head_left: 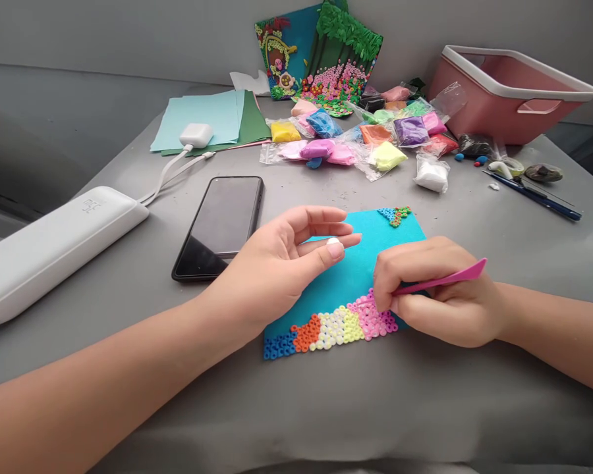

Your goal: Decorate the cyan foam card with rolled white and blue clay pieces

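clasping the tool (pixel 457 278) in the right hand (pixel 445 317) and white clay (pixel 333 241) lightly in the left hand (pixel 281 260), perhaps risking dented rings (pixel 333 331) by pressing too hard or slipping.

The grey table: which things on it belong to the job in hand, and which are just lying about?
Seem part of the job:
- blue card
- coloured rings
- pink tool
- white blob

Seem just lying about:
- phone
- power bank
- pink basket

The tool (pixel 452 277) is pink, the card (pixel 352 271) turquoise.
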The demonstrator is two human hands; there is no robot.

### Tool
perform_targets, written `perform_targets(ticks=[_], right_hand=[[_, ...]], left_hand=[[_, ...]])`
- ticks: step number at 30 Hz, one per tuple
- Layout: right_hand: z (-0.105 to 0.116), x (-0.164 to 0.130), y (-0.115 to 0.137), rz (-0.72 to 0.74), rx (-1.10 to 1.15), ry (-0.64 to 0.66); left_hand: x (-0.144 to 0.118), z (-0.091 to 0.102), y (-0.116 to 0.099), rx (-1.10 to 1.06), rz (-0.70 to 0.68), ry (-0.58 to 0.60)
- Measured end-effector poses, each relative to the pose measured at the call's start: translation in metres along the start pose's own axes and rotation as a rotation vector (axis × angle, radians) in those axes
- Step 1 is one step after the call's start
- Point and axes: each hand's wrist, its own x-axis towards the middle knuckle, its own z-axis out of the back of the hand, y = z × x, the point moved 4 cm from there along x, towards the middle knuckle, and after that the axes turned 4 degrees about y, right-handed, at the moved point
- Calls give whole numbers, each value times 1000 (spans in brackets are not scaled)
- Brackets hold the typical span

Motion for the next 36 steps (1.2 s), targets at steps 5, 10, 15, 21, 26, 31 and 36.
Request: perform_targets(ticks=[5, 10, 15, 21, 26, 31, 36], right_hand=[[0, 0, 0, -9, 2, 9], [-3, -1, -2, -4, -12, 10], [-9, -5, -7, 30, 29, -101], [-9, -5, -6, 52, 39, -106], [4, -4, 1, 62, 15, -138], [12, -2, 2, 25, -8, -340], [9, 0, -1, 9, -24, -398]], left_hand=[[0, 1, 1, -10, 16, -14], [-1, 1, 0, -11, 55, -27], [-1, -1, -1, -70, 70, 3], [2, 6, 4, -26, 43, -12], [4, 7, 7, -110, 43, -39], [1, 5, 3, -16, 87, -32], [-1, 4, -1, 56, 100, -11]])
